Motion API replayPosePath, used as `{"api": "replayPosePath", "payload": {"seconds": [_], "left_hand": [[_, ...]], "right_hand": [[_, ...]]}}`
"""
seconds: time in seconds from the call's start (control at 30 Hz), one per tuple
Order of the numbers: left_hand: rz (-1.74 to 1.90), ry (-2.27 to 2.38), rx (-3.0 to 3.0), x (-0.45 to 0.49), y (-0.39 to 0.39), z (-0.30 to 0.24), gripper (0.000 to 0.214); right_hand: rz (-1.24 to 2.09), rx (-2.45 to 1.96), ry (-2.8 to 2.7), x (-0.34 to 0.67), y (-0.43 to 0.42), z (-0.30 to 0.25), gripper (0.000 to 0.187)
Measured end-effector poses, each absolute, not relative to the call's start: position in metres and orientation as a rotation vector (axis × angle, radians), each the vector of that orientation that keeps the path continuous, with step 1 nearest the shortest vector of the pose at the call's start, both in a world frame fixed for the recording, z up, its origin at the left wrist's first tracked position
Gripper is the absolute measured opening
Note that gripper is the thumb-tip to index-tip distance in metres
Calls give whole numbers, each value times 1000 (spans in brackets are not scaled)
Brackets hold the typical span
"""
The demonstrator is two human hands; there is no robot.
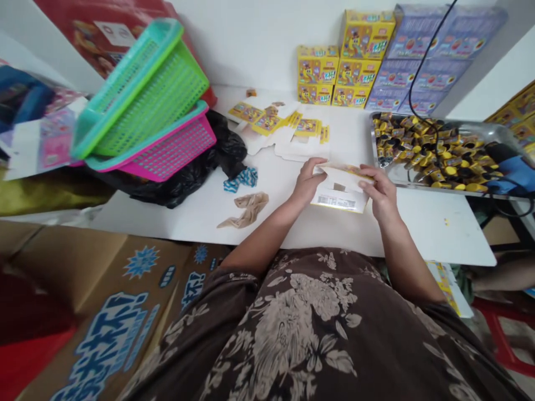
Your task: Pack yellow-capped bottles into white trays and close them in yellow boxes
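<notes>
While clamping carton [345, 196] between left hand [308, 181] and right hand [381, 192], hold far corners lightly: probably light, easily creased.

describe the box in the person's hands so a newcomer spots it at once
Find the white table in front of the dark floral top. There, the left hand and right hand hold a carton between them. Unlike the yellow boxes stacked by the wall, its visible side is mostly white, with a grey printed patch.
</notes>
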State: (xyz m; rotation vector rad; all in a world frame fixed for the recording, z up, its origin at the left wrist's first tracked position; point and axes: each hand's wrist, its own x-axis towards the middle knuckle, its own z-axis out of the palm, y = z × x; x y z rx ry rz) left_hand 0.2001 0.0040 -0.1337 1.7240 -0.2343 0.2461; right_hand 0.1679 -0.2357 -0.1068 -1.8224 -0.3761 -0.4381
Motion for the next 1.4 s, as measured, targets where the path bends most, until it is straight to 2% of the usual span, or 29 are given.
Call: {"api": "replayPosePath", "payload": {"seconds": [0.17,0.4,0.47,0.53,0.6,0.7,1.0,1.4], "left_hand": [[155,-356,1652,209,0,-138,42],[314,-567,1786,196,1,-143,46],[327,-612,1848,194,2,-140,57],[330,-650,1868,194,1,-138,77],[330,-610,1855,197,-1,-135,83],[260,-474,1801,202,-5,-127,71],[107,-297,1819,201,-12,-102,41],[109,-276,1913,209,-21,-103,38]], "right_hand": [[-313,-1962,-525,169,-255,-92,61],[-296,-2085,-616,169,-261,-94,77],[-317,-2093,-617,172,-259,-96,75],[-346,-2105,-623,175,-258,-98,69],[-382,-2127,-638,179,-258,-99,62],[-426,-2188,-666,185,-259,-99,53],[-450,-2444,-798,184,-262,-95,48],[-489,-2709,-801,178,-258,-110,55]]}}
